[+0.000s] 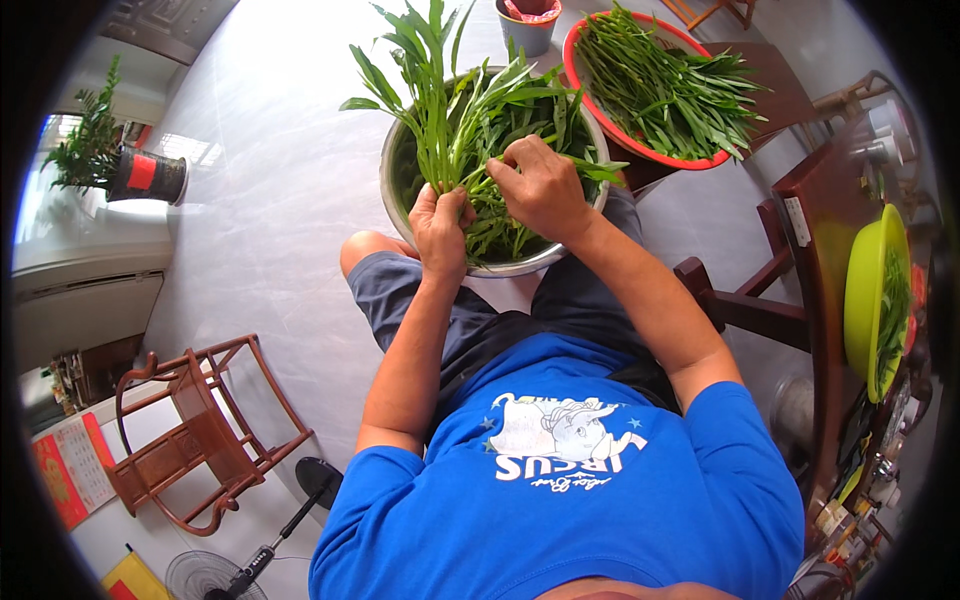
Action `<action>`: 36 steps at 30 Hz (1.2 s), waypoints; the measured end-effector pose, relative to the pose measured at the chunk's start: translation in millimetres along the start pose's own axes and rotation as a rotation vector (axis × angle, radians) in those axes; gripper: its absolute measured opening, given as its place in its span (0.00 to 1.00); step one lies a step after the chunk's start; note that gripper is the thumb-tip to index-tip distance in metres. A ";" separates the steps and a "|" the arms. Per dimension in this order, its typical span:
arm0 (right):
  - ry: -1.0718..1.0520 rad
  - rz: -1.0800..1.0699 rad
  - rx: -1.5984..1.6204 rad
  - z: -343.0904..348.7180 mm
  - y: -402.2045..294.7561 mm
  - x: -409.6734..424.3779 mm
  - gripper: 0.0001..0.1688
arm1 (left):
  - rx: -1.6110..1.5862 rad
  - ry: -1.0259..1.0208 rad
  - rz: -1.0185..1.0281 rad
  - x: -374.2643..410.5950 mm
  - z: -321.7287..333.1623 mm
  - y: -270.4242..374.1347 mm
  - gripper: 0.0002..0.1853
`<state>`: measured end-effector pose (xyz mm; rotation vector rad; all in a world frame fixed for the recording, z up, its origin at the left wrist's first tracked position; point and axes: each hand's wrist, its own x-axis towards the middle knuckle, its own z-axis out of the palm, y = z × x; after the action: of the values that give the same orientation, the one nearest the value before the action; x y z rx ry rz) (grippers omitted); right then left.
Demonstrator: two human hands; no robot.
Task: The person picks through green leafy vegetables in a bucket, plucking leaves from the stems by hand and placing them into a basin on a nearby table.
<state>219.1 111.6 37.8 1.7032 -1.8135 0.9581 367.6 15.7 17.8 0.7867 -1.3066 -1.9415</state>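
A bunch of water spinach (431,135) stands upright in my left hand (442,225), which grips its lower stems over the near left side of a large metal basin (394,191). My right hand (544,187) is beside it to the right, above the basin, with thumb and fingers pinched around a green stem. Loose leafy greens (499,229) fill the basin, which rests at my knees. Up and to the right, a red-rimmed basin (679,161) holds many long-stemmed greens (660,90) laid side by side.
A grey bin (527,37) with a red liner stands beyond the metal basin. At right, a dark wooden table (814,195) bears a yellow-green basin (861,300) of greens. A wooden chair (214,427), a standing fan (214,574) and a potted plant (146,176) are at left.
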 end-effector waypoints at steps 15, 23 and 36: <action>0.090 0.292 0.363 0.6 -5.3 -3.7 0.10 | 0.042 -0.011 0.019 -3.7 2.8 -3.2 0.01; -0.162 0.082 -0.069 -10.3 -1.1 6.6 0.12 | 0.054 0.013 0.053 -5.5 2.1 -8.5 0.04; -0.126 0.100 0.269 -1.5 11.7 10.1 0.06 | 0.013 0.055 -0.102 -1.1 -0.3 -7.0 0.08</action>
<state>206.2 106.0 44.3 1.8836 -1.9375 1.2081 367.2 18.3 11.3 0.9235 -1.2701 -1.9778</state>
